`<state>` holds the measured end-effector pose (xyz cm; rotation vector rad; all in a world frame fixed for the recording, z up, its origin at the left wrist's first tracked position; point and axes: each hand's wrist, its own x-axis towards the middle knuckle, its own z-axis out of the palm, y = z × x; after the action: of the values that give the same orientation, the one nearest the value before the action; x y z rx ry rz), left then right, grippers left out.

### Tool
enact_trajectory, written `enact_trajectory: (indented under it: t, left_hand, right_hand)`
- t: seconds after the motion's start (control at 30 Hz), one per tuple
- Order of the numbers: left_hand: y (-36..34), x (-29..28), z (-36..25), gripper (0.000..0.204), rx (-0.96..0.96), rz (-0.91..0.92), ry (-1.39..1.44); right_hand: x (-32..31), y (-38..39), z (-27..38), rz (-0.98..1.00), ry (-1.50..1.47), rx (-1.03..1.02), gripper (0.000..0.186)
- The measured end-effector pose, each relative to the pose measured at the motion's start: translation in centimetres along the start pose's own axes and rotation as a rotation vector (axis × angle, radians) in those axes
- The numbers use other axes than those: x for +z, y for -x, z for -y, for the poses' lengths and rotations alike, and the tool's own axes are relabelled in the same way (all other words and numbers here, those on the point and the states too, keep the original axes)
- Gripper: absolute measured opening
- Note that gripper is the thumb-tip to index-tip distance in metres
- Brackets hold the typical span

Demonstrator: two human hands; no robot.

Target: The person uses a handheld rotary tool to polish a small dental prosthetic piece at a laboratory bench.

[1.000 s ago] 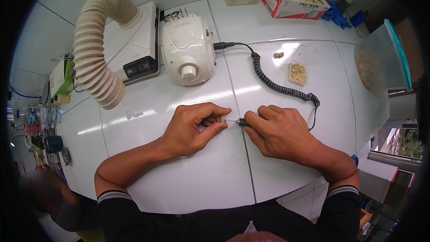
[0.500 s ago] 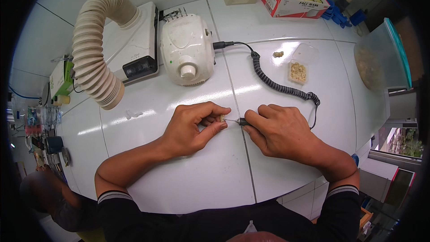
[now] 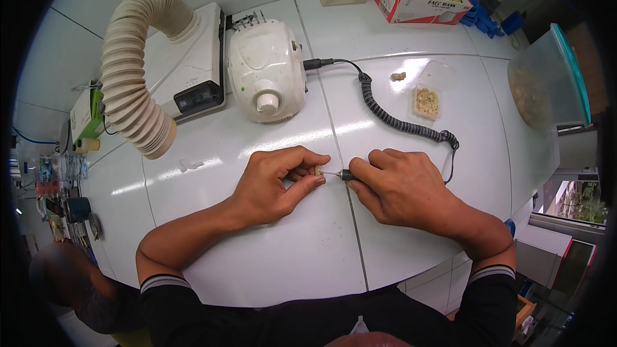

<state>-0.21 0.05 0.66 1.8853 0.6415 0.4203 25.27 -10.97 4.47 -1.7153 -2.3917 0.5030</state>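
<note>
1. In the head view, our left hand (image 3: 275, 183) is pinched tight on a small pale piece (image 3: 318, 170) above the white table (image 3: 283, 263).
2. Our right hand (image 3: 400, 185) is wrapped round a black rotary handpiece (image 3: 347, 175); its thin metal bit (image 3: 332, 173) points at the piece, but we cannot tell whether they touch.
3. Beyond, a coiled black cord (image 3: 400, 124) joins the white control unit (image 3: 267, 67).

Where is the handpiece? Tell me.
In the head view, the handpiece is right of centre, in the right hand, its tip pointing left toward the beige piece in the left hand.
</note>
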Motion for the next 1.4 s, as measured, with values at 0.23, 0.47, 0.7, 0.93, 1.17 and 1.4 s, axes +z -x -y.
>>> enact_trajectory:
  t: [0.23, 0.47, 0.7, 0.93, 1.17, 1.4]
  left_hand:
    - [-0.05, -0.03, 0.24, 0.03, 0.017, -0.001, -0.002]
    - [-0.09, -0.16, -0.01, 0.03, -0.001, 0.015, -0.002]
    - [-0.02, -0.15, 0.02, 0.032, 0.018, 0.013, -0.003]
    - [-0.01, -0.07, 0.24, 0.033, 0.048, 0.007, -0.007]
    - [-0.25, -0.6, -0.19, 0.035, 0.083, 0.088, -0.115]
    - [-0.16, -0.2, 0.23, 0.035, 0.086, 0.087, -0.065]
  right_hand:
    - [0.22, 0.07, -0.09, -0.015, 0.006, 0.005, 0.022]
    - [0.28, 0.08, -0.08, -0.01, 0.007, 0.006, 0.022]
    - [0.15, -0.04, -0.06, 0.003, -0.01, 0.005, 0.022]
    - [0.18, 0.04, -0.05, 0.004, -0.008, 0.021, 0.023]
    - [0.24, 0.05, -0.13, -0.005, -0.008, 0.008, 0.022]
    - [0.29, 0.04, -0.18, -0.015, -0.011, 0.004, 0.022]
